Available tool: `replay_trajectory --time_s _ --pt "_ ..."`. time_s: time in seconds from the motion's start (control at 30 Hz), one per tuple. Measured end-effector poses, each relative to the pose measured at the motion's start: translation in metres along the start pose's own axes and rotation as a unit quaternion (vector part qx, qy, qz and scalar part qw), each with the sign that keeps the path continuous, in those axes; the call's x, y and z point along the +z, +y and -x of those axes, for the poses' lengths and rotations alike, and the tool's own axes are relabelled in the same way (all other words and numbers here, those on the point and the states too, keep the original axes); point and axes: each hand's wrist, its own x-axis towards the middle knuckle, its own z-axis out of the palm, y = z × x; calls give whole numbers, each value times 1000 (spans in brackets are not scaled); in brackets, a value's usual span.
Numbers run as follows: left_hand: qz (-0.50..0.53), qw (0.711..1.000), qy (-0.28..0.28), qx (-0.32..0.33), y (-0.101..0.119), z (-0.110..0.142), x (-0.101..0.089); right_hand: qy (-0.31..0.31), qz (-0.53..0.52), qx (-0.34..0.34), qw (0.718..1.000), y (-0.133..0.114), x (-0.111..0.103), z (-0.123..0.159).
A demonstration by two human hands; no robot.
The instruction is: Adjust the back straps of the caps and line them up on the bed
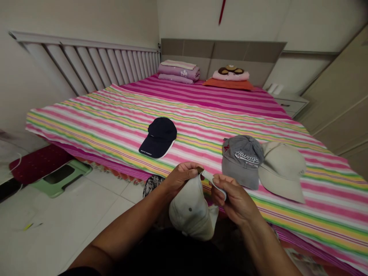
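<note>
"What's in the hands?"

"A cream baseball cap (190,211), held in the air just off the edge of the bed (86,126), with its crown hanging down. The left hand (181,178) has it up by the back opening, fingers (188,170) curled shut over the edge."

"And the right hand?"

"The right hand (235,201) has the cap's pale strap (214,181), with its fingers (219,188) pinched closed on the strap's end. The strap runs taut between the two hands."

"What's that brownish bit by the left thumb?"

"A small tab (199,169), perhaps a buckle, though it's too small to tell."

"So which step is this?"

"I'd judge it's work on the strap at the back of the cap, done in the hands rather than on the bed. Any next move calls for a firm hold on that strap — it's thin and the pinch is all that controls it."

"What else is around?"

"On the striped bedding, a navy cap (158,138) lies well apart from a grey cap (242,161), which touches a beige cap (281,170)."
</note>
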Motion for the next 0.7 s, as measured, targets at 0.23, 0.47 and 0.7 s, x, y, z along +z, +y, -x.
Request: replay_trajectory --time_s 0.23,0.47,0.7 --pt "-5 1000 0 -2 0 2 0 4 0 4 1000 2 2 -2" --pt "1 1000 12 4 4 4 4 21 4 8 1000 5 3 -3" --pt "-45 999 16 12 8 8 7 44 64 6 997 1 7 -1"
